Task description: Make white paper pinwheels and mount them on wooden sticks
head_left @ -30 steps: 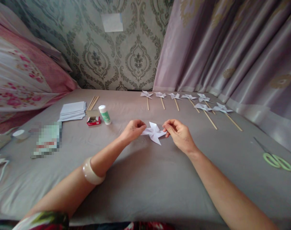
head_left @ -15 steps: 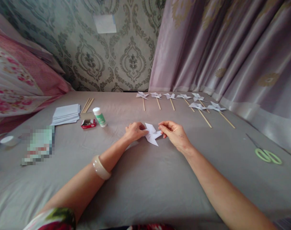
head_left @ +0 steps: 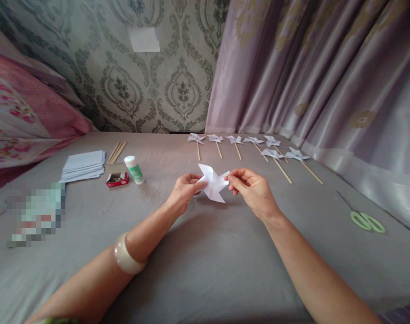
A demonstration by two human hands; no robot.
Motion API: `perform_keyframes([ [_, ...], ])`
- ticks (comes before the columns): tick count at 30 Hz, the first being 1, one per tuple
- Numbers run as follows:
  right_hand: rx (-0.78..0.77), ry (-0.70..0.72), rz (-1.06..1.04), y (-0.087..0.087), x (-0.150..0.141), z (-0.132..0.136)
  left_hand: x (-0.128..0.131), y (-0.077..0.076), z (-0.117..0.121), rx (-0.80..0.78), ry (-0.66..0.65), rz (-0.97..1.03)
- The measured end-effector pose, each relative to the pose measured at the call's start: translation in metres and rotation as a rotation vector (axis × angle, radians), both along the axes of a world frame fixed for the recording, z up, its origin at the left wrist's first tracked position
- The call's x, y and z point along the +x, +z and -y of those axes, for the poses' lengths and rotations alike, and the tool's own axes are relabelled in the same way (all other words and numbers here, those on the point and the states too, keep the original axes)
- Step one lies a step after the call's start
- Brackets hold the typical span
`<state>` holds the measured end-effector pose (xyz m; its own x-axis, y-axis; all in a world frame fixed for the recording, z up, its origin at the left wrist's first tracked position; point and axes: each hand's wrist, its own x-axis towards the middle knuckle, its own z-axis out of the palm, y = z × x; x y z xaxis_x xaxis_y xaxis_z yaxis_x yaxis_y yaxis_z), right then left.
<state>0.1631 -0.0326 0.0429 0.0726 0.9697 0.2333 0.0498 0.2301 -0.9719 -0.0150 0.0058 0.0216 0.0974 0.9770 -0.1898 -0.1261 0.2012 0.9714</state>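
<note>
The left hand (head_left: 184,191) pinches one side of a white paper pinwheel (head_left: 214,184) between thumb and fingers, and the right hand (head_left: 254,191) pinches a tip on the other side, so the pinwheel sits right between them, over the gray cloth (head_left: 221,261). Past the left hand are a white and green tube (head_left: 135,171), a little open red box (head_left: 117,181), a pile of paper (head_left: 84,165) and some thin sticks (head_left: 117,153). Past the right hand, seven more pinwheels on sticks (head_left: 254,140) lie at the back, and green-handled scissors (head_left: 367,221) lie off to the side.
</note>
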Motion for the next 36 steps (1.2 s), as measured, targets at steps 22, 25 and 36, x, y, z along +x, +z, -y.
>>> perform_keyframes([
  [22, 0.383, -0.224, 0.481, -0.006, -0.008, 0.007, 0.012, 0.007, 0.019, 0.064, -0.047, 0.287],
  [25, 0.385, -0.270, 0.531, -0.009, -0.008, 0.007, 0.013, 0.009, 0.020, 0.066, -0.057, 0.289],
  [36, 0.400, -0.327, 0.580, -0.010, -0.009, 0.007, 0.015, 0.016, 0.027, 0.083, -0.107, 0.307],
])
